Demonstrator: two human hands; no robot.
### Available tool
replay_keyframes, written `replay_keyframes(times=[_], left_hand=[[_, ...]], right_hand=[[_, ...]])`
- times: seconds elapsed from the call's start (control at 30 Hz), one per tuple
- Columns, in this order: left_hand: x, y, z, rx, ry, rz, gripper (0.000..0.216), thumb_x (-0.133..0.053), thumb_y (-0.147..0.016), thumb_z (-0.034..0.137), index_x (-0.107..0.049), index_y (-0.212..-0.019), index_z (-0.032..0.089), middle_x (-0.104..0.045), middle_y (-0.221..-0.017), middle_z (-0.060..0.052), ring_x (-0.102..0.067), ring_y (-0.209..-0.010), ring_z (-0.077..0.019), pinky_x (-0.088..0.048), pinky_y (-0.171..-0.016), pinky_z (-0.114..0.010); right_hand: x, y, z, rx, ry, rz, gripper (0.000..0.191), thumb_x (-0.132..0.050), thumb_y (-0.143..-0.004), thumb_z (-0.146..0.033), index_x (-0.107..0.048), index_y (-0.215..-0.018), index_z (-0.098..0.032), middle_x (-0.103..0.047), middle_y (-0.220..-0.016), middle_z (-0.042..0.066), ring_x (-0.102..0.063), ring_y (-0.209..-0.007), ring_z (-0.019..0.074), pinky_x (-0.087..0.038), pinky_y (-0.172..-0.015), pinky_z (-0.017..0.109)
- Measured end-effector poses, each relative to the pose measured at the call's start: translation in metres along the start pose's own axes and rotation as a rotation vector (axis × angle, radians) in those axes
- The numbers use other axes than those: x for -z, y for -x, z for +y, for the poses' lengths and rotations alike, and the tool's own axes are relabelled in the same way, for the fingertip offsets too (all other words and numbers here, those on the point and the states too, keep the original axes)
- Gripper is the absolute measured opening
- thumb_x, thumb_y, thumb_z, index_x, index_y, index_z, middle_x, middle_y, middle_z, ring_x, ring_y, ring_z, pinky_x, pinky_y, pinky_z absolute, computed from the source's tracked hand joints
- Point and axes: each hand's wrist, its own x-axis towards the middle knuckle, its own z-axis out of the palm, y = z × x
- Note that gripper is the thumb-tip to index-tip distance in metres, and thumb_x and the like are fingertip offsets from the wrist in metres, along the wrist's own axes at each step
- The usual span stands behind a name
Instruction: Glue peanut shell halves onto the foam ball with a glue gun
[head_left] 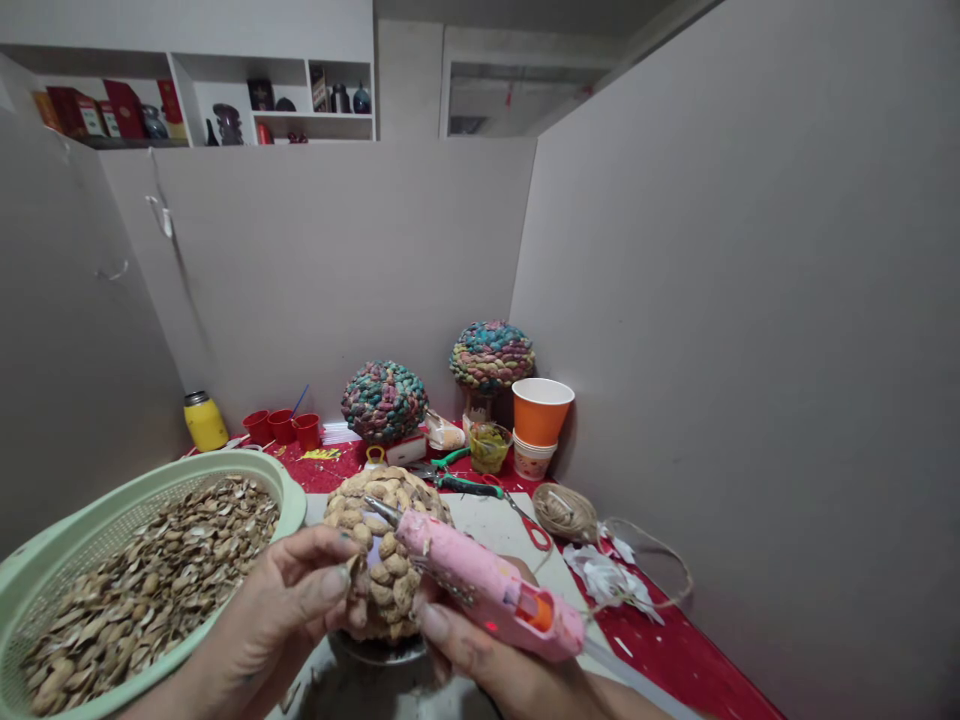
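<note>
A dome covered in peanut shells point(390, 490) rests in a metal bowl point(379, 652) in front of me, with a pale lilac patch of its base showing between shells. My right hand point(487, 650) is wrapped round a pink hot glue gun point(480, 575), whose metal nozzle points up and left over the dome. My left hand point(307, 590) pinches a small peanut shell point(355, 578) at the dome's left side. Whether that shell touches the dome I cannot tell.
A green basket point(289, 490) of peanut shells stands at left. Behind lie pliers point(469, 487), red scissors point(534, 530), a twine ball point(566, 512), orange cups point(541, 415), red cups point(306, 432), a yellow bottle point(204, 422) and two coloured shell domes point(384, 400). Grey partitions enclose the table.
</note>
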Motion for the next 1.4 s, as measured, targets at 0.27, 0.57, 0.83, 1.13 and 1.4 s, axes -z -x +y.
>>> replay_keyframes(times=[0.27, 0.57, 0.83, 1.13, 1.4], left_hand=[[-0.003, 0.003, -0.017, 0.056, -0.105, -0.042, 0.029, -0.09, -0.064, 0.028, -0.072, -0.084, 0.017, -0.073, -0.075, -0.003, -0.064, -0.068, -0.0138, -0.049, -0.067, -0.025], [-0.012, 0.004, -0.015, 0.031, -0.101, -0.018, 0.026, -0.091, -0.062, 0.023, -0.074, -0.081, 0.016, -0.071, -0.068, 0.0, -0.062, -0.063, -0.0091, -0.048, -0.063, -0.018], [-0.011, 0.005, -0.016, 0.057, -0.126, -0.002, 0.022, -0.09, -0.062, 0.019, -0.076, -0.078, 0.016, -0.074, -0.069, -0.002, -0.064, -0.064, -0.0101, -0.05, -0.063, -0.018], [-0.007, 0.003, -0.018, 0.062, -0.149, 0.034, 0.024, -0.09, -0.062, 0.024, -0.076, -0.079, 0.016, -0.074, -0.069, -0.003, -0.065, -0.065, -0.0125, -0.049, -0.064, -0.021], [-0.003, 0.003, -0.021, 0.073, -0.192, 0.051, 0.031, -0.091, -0.06, 0.031, -0.074, -0.079, 0.015, -0.071, -0.069, -0.004, -0.062, -0.064, -0.0139, -0.048, -0.064, -0.024]], right_hand=[[-0.006, -0.005, -0.001, 0.088, -0.027, 0.037, 0.029, -0.059, -0.095, -0.043, -0.058, -0.086, -0.015, -0.054, -0.072, 0.002, -0.052, -0.065, 0.0146, -0.044, -0.061, 0.024], [-0.011, -0.009, -0.011, 0.104, -0.103, 0.009, 0.029, -0.063, -0.091, -0.041, -0.054, -0.079, -0.016, -0.048, -0.071, 0.0, -0.045, -0.063, 0.0123, -0.041, -0.059, 0.021], [-0.014, -0.014, -0.021, 0.07, -0.056, -0.038, 0.026, -0.058, -0.092, -0.037, -0.05, -0.079, -0.016, -0.043, -0.072, -0.001, -0.038, -0.064, 0.0117, -0.034, -0.057, 0.022], [-0.014, -0.014, -0.02, -0.001, -0.025, -0.006, 0.021, -0.059, -0.086, -0.035, -0.052, -0.081, -0.016, -0.046, -0.074, 0.0, -0.041, -0.066, 0.0129, -0.037, -0.059, 0.023], [-0.012, -0.015, -0.021, 0.057, 0.046, -0.044, 0.026, -0.055, -0.09, -0.038, -0.046, -0.077, -0.018, -0.049, -0.075, 0.001, -0.047, -0.068, 0.0147, -0.042, -0.062, 0.025]])
